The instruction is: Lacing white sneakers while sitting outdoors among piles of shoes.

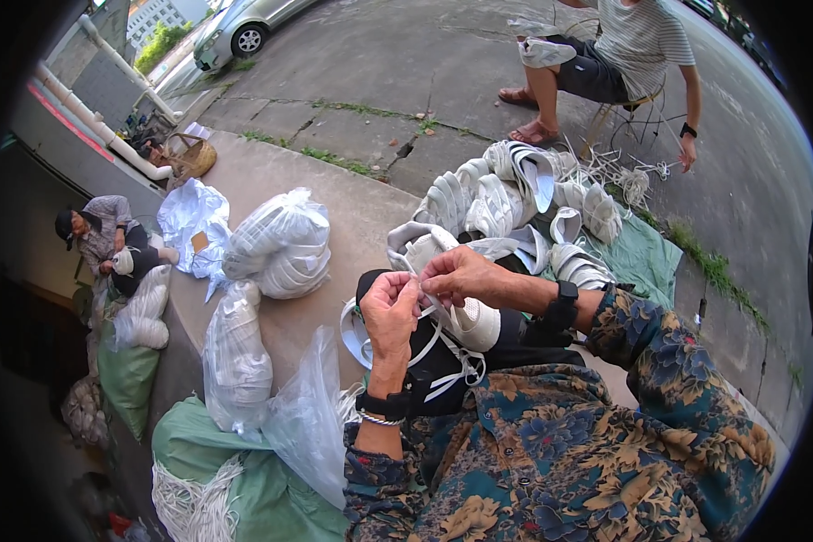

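My left hand (391, 312) and my right hand (463, 275) meet above my lap, the fingertips of both pinched close together. Between them runs a thin white shoelace (414, 269), partly hidden by the fingers. Just under my hands a white shoe upper (476, 327) rests on my dark-clothed legs. Loose white laces (461, 369) trail from it over my lap. The lace holes near my fingertips are too small to make out.
A heap of white shoe uppers (492, 203) lies ahead on a green sheet (646, 257). Bagged uppers (280, 244), a clear plastic bag (307, 406) and a green sack with white laces (194, 497) stand left. One person sits far right, another works far left.
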A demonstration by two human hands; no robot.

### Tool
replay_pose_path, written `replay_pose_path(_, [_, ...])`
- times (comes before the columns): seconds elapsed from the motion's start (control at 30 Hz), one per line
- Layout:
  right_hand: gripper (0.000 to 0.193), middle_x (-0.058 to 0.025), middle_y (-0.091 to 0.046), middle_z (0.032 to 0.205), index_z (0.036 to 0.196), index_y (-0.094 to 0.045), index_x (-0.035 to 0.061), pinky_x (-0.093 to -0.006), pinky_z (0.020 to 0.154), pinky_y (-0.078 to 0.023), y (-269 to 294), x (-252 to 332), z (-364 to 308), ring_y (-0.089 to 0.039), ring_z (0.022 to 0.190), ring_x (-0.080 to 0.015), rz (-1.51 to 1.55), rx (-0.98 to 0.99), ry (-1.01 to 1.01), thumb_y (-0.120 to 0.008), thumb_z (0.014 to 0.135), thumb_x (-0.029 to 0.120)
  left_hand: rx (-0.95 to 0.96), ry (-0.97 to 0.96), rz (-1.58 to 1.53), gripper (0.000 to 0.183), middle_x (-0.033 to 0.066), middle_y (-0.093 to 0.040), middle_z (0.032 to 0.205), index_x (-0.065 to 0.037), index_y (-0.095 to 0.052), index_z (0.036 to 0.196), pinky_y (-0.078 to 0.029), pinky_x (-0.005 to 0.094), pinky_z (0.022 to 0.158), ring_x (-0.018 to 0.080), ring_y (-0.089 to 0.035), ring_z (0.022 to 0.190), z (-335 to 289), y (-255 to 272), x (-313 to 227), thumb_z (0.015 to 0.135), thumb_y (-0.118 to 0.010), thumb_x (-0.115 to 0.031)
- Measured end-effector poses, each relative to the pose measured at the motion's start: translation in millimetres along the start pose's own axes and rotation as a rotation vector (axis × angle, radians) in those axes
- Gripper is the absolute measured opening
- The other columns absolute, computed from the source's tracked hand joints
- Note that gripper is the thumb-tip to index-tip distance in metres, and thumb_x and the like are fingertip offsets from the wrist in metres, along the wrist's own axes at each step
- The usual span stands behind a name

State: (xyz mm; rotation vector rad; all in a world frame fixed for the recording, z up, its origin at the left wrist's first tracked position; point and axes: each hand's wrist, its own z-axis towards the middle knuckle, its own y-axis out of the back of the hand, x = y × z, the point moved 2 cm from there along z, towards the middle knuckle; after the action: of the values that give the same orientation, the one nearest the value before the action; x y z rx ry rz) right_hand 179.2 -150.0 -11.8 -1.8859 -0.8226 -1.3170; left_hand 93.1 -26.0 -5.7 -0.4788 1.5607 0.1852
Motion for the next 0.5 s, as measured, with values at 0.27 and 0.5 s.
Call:
replay_pose_path(0.27, [0.014, -0.0005, -0.06, 0.07, 0.085, -0.064, 0.0031, -0.0205, 0.046, -0.041, -0.7, -1.3, 0.6, -0.055, 0.057, -0.0062, 0.007, -0.063, -0.029, -0.06, 0.08, 0.016, -0.04, 0.019, 0.041, 0.007, 0.0024, -0.057, 0.064, 0.001, -0.057, 0.084, -0.033, 0.0152, 0.038, 0.004, -0.048, 0.048, -2.3, 5.0, 0.5, 0.082, -0.059, -0.006])
replay_pose_path(0.5, [0.013, -0.0003, -0.061, 0.07, 0.089, -0.064, 0.0021, -0.0196, 0.046, -0.041, -7.0, 0.5, 1.0, -0.055, 0.057, -0.0057, -0.094, -0.045, -0.028, -0.06, 0.082, 0.013, -0.029, 0.032, 0.073, 0.006, 0.0014, -0.056, 0.061, 0.0, -0.056, 0.082, -0.031, 0.0157, 0.035, 0.0038, -0.047, 0.044, -2.3, 5.0, 3.9, 0.08, -0.061, -0.003])
